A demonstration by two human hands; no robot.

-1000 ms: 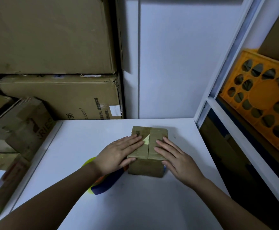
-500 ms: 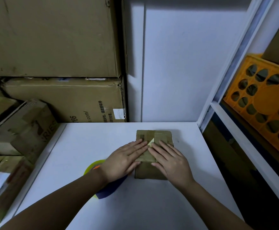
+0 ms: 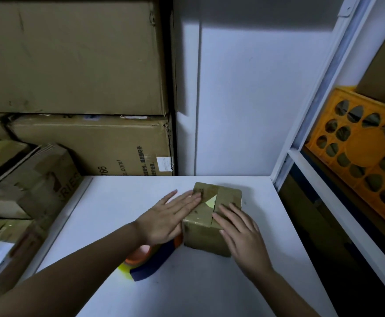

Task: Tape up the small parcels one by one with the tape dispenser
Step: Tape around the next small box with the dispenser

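A small brown cardboard parcel point(image 3: 212, 216), flaps closed, sits just right of the orange-and-blue tape dispenser point(image 3: 150, 259).

tape dispenser point(image 3: 150, 259) half hidden under left forearm, orange crate point(image 3: 365, 152) cut off at right edge

parcel point(image 3: 209, 216): matt brown cardboard, glossy tape | worktop point(image 3: 209, 289): smooth matt white | tape dispenser point(image 3: 150, 264): glossy plastic | crate point(image 3: 358, 154): orange plastic

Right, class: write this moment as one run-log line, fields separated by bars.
left hand flat, fingertips on parcel | right hand flat on parcel top | flaps closed | tape dispenser lying on table, unheld
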